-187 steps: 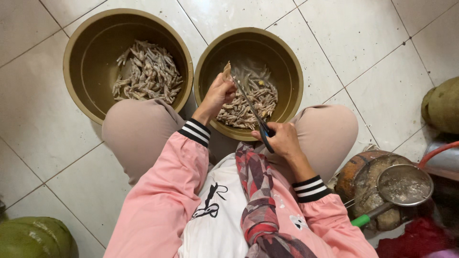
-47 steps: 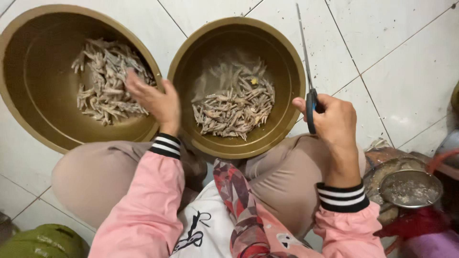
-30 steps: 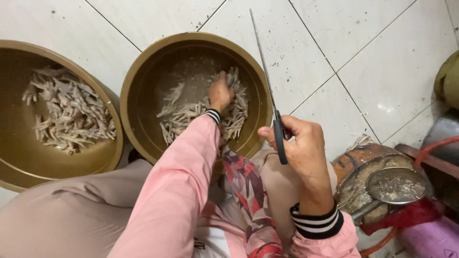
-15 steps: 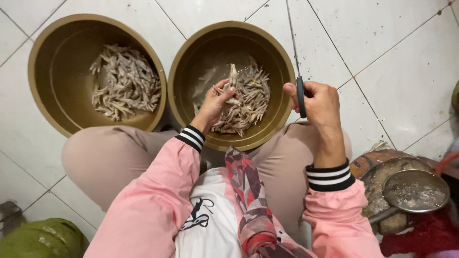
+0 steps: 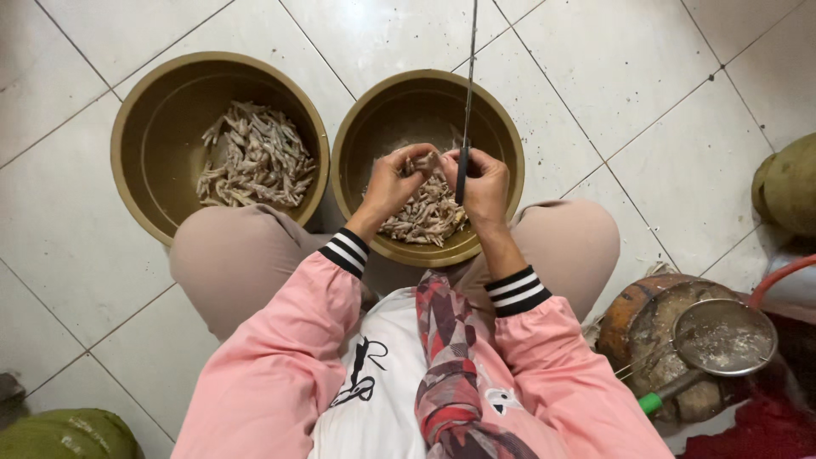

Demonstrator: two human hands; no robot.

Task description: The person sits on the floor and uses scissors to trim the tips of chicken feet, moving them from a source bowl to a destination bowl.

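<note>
Two brown round basins stand on the white tiled floor in front of my knees. The left basin (image 5: 144, 119) holds a heap of pale chicken feet (image 5: 253, 157). Over the right basin (image 5: 365, 127), which holds more chicken feet (image 5: 425, 217), both hands meet. My left hand (image 5: 393, 181) grips one chicken foot (image 5: 424, 161) at the fingertips. My right hand (image 5: 484, 183) is closed on the dark handle of a long thin knife (image 5: 468, 93), whose blade points up and away from me. The two hands touch at the foot.
A metal strainer (image 5: 722, 337) with a green handle lies on a round brown block (image 5: 650, 327) at my right. A green rounded object (image 5: 786, 183) sits at the right edge, another green one (image 5: 68, 433) at the bottom left. A red hose (image 5: 778, 276) curves at the right.
My left hand went from the left basin to the right one and picked up a chicken foot. My right hand brought the knife in from the right to meet it.
</note>
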